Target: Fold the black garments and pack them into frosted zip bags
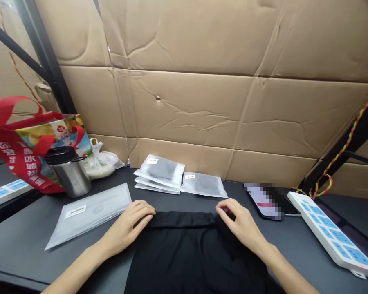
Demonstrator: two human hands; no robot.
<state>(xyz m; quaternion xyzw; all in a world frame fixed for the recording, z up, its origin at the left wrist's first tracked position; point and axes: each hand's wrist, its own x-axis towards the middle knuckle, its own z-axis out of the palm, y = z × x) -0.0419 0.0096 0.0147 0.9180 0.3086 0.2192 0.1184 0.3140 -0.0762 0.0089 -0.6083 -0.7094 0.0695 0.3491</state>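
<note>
A black garment (196, 257) lies flat on the dark table (18, 241) right in front of me. My left hand (131, 222) grips its upper left corner with curled fingers. My right hand (237, 220) pinches the upper right corner of the same top edge. A stack of empty frosted plastic bags (92, 212) lies just left of my left hand. Beyond the garment sits a pile of packed frosted bags (161, 173) with dark contents, and one more packed bag (204, 184) lies beside it.
A steel tumbler with a black lid (69, 171), a red printed tote bag (27, 151) and a knotted white plastic bag (101, 163) stand at the left. Right of the garment lie a phone (263, 200) and a white power strip (331, 232). Cardboard sheets (202, 81) wall the back.
</note>
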